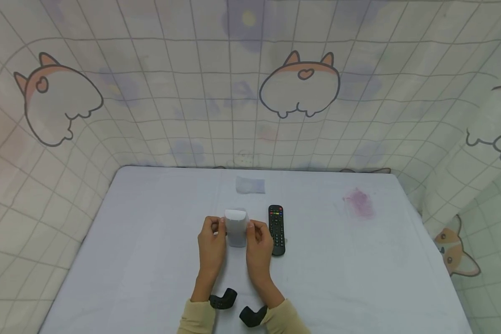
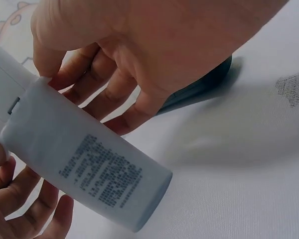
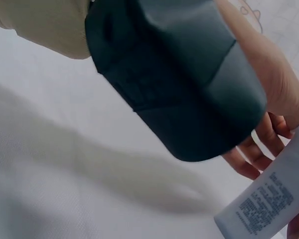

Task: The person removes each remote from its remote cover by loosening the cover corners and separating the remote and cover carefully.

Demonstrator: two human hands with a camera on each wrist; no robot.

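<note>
A white flat-sided bottle (image 1: 236, 234) stands tilted between my two hands, its wide cap (image 1: 235, 214) uppermost. Small print covers its lower face (image 2: 104, 169), and a small dark slot marks the cap joint. My left hand (image 1: 212, 243) pinches the left edge near that joint, thumb in front. On the opposite edge, my right hand (image 1: 259, 253) pinches at the same height, its other fingers loosely curled behind. Just right of the right hand lies a black remote control (image 1: 277, 229), buttons up.
Behind the bottle, a small pale packet (image 1: 250, 185) lies flat on the white table (image 1: 158, 260). A pink stain (image 1: 360, 202) marks the cloth at the back right. Black wrist cameras (image 1: 223, 299) sit between my forearms. A patterned curtain (image 1: 183, 93) encloses the back and sides.
</note>
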